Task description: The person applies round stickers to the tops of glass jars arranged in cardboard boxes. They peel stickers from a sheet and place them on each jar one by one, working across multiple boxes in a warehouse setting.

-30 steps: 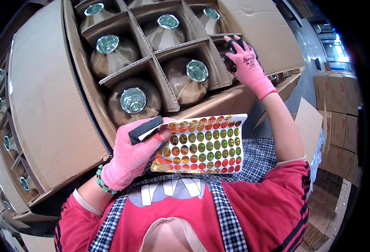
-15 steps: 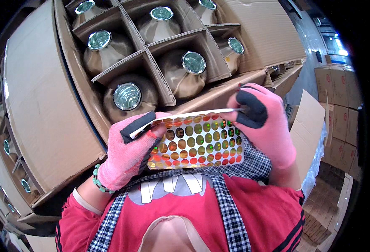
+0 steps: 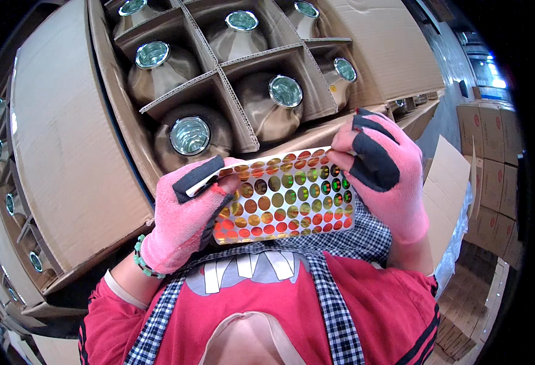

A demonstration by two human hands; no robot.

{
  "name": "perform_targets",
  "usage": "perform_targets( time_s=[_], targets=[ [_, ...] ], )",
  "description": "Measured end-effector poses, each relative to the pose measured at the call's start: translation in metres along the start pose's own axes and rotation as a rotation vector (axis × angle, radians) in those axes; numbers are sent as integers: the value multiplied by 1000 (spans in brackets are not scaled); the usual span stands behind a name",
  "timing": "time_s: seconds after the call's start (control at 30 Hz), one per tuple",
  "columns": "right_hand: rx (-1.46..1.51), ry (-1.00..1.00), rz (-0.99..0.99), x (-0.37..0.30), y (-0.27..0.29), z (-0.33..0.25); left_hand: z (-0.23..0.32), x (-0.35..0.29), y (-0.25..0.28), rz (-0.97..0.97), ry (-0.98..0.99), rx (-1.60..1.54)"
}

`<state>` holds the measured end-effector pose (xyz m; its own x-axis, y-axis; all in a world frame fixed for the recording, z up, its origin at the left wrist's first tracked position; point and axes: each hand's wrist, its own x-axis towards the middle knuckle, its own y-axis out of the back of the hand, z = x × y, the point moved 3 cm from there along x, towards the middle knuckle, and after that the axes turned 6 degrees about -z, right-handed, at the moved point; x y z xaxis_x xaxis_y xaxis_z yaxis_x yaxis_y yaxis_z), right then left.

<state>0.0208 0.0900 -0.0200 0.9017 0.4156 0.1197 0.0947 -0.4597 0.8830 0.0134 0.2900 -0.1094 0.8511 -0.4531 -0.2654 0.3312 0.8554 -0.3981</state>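
Observation:
My left hand (image 3: 185, 213), in a pink and black glove with bare fingertips, grips the left end of a sheet of round, shiny gold and red stickers (image 3: 283, 198). The sheet is tilted, and its upper edge is bent over. At its upper right corner, my right hand (image 3: 389, 173), gloved alike, has thumb and fingers pinched together; whether a loose sticker is between them is too small to tell. Just beyond the sheet, round-bodied glass vessels (image 3: 190, 136) stand upright in an open carton. The one at the right (image 3: 345, 70) bears a small yellow dot.
Cardboard dividers (image 3: 219, 68) separate the vessels. A wide carton flap (image 3: 61, 164) lies to the left, with more vessels (image 3: 12, 205) beyond it. Stacked cartons (image 3: 489, 164) stand at the right, behind an upright flap (image 3: 447, 194) and clear plastic wrap (image 3: 453, 249).
My right hand has shifted slightly up, its fingers closing in more at the sheet's corner. The sheet has tilted a little, and the view has moved slightly. My left hand keeps its grip.

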Motion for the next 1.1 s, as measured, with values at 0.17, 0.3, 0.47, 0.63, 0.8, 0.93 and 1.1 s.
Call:
perform_targets(
  time_s=[0.17, 0.3, 0.47, 0.63, 0.8, 0.93, 1.1],
  targets=[
    [3, -51, -17, 3, -4, 3, -1, 1, 2, 1, 12, 6],
    [-75, 35, -27, 4, -5, 2, -4, 3, 5, 30, 41, 12],
    [295, -96, -17, 15, 1, 11, -6, 4, 6, -27, 67, 52],
    [-33, -5, -184, 37, -54, 56, -8, 4, -11, -437, -149, 445],
    [-391, 167, -307, 56, -92, 53, -11, 2, -12, -414, -170, 470],
    [-606, 226, -244, 62, -90, 51, -2, 2, -4, -380, -237, 496],
    [-87, 90, 54, 51, -29, 18, 5, -1, 11, -172, -171, 312]
  ],
)
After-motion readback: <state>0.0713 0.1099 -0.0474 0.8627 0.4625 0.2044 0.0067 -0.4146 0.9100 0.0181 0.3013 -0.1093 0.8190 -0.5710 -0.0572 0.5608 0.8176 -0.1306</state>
